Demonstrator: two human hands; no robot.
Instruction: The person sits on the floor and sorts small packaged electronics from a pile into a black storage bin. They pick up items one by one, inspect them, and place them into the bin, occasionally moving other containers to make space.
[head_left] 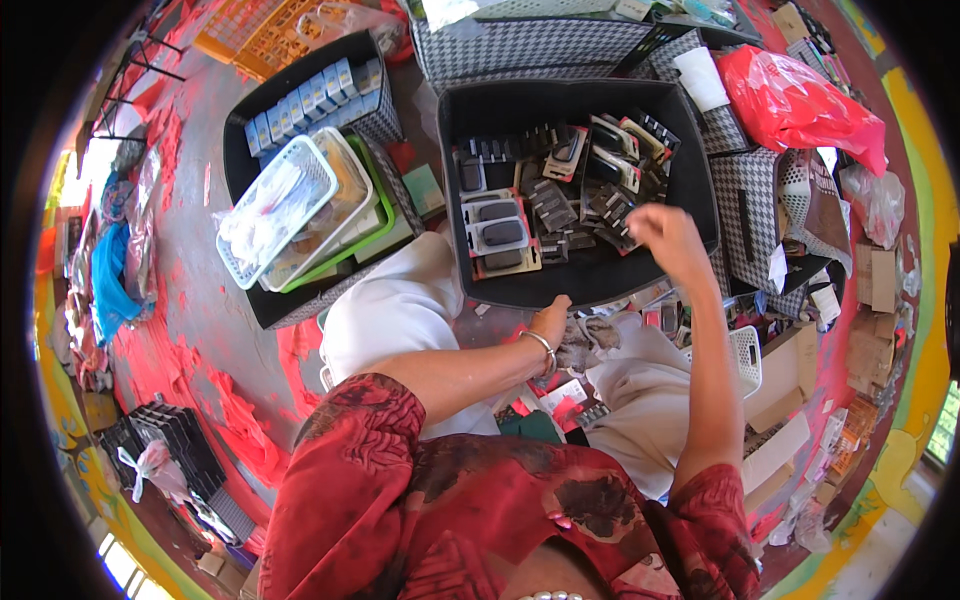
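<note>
A black-lined fabric storage box (590, 288) with a houndstooth outside stands in front of me. Inside lie several blister packs (497, 232) with dark oval items on cards, and black strip-like packs (550, 205) heaped toward the middle and right. My left hand (549, 325), a bangle at its wrist, is closed at the near rim of the box. Over the right part of the box, my right hand (672, 243) has its fingers curled together beside the dark packs. Whatever its fingertips may pinch is too small to make out.
To the left, another fabric box (262, 305) holds blue-and-white cartons (318, 98) and stacked plastic baskets (290, 205). A red plastic bag (795, 105) rests on houndstooth boxes (745, 205) at the right. An orange crate (262, 40) stands far left; cardboard (780, 390) lies right.
</note>
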